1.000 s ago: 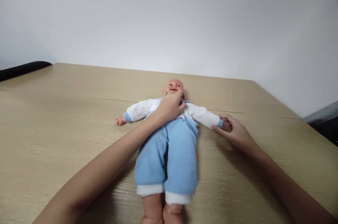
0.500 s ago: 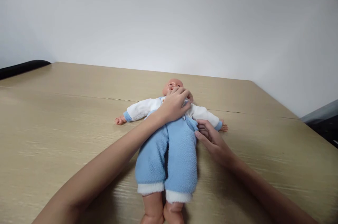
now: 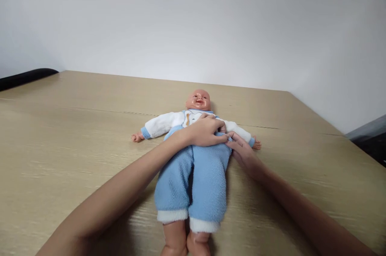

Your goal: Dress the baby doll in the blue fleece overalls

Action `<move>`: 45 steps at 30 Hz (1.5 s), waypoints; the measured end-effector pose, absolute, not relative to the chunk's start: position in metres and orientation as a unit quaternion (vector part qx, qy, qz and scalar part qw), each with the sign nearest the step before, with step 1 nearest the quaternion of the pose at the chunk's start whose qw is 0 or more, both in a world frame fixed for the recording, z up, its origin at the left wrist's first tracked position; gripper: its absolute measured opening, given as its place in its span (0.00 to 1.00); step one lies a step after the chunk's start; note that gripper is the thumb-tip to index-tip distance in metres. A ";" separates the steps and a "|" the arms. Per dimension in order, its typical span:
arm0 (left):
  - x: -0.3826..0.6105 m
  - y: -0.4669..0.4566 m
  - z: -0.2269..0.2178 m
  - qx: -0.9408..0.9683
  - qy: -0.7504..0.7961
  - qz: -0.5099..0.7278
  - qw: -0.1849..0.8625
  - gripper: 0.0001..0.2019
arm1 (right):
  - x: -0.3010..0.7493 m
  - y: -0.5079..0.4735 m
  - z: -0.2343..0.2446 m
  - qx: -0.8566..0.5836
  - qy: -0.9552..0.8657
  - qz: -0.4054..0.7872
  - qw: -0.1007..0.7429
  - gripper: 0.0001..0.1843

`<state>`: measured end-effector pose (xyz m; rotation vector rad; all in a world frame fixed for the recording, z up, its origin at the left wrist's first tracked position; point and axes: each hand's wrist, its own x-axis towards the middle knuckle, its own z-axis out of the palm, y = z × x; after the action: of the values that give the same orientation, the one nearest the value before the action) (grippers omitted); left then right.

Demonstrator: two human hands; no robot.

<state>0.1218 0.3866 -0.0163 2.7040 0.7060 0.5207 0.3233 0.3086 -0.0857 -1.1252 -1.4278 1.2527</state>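
A baby doll [image 3: 197,101] lies on its back on the wooden table [image 3: 60,147], arms spread, feet toward me. It wears a white top and light blue fleece trousers [image 3: 193,183]. My left hand [image 3: 206,131] rests on the doll's chest and waist, fingers curled onto the blue fabric. My right hand [image 3: 241,149] is at the doll's side under its outstretched arm, fingertips pinching the trouser edge next to my left hand's fingers.
A white partition wall [image 3: 193,30] stands behind the table. A black object [image 3: 27,77] shows at the far left edge. The table's right edge [image 3: 340,135] drops off near a dark area.
My right hand left the doll's hand and moved left to its waist. My left hand slid down from the doll's chin to its chest, uncovering the face.
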 end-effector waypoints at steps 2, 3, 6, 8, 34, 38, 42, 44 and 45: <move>0.123 0.389 -0.018 0.936 0.255 0.185 0.159 0.15 | 0.324 0.308 -0.088 -0.458 -0.610 0.481 0.432 0.15; 0.123 0.390 -0.019 0.933 0.260 0.188 0.164 0.13 | 0.324 0.307 -0.088 -0.464 -0.629 0.460 0.422 0.16; 0.125 0.392 -0.022 0.929 0.266 0.194 0.171 0.09 | 0.326 0.300 -0.088 -0.500 -0.670 0.391 0.387 0.18; 0.125 0.392 -0.023 0.928 0.270 0.195 0.169 0.08 | 0.326 0.294 -0.087 -0.519 -0.678 0.357 0.379 0.18; 0.126 0.390 -0.014 0.910 0.245 0.289 0.171 0.11 | 0.436 0.314 -0.075 -0.554 -0.769 0.155 0.280 0.38; 0.127 0.386 -0.012 0.902 0.260 0.305 0.163 0.11 | 0.441 0.310 -0.067 -0.564 -0.749 0.157 0.312 0.31; 0.129 0.383 -0.015 0.906 0.257 0.301 0.148 0.13 | 0.425 0.303 -0.058 -0.574 -0.705 0.137 0.394 0.28; 0.130 0.382 -0.019 0.912 0.255 0.293 0.133 0.20 | 0.406 0.300 -0.056 -0.566 -0.667 0.183 0.448 0.29; 0.130 0.382 -0.021 0.913 0.256 0.292 0.126 0.25 | 0.395 0.297 -0.055 -0.557 -0.643 0.220 0.477 0.29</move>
<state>0.1300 0.3821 -0.0211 2.6584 0.7465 0.8489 0.3948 0.2974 -0.0552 -1.3608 -1.5716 0.5386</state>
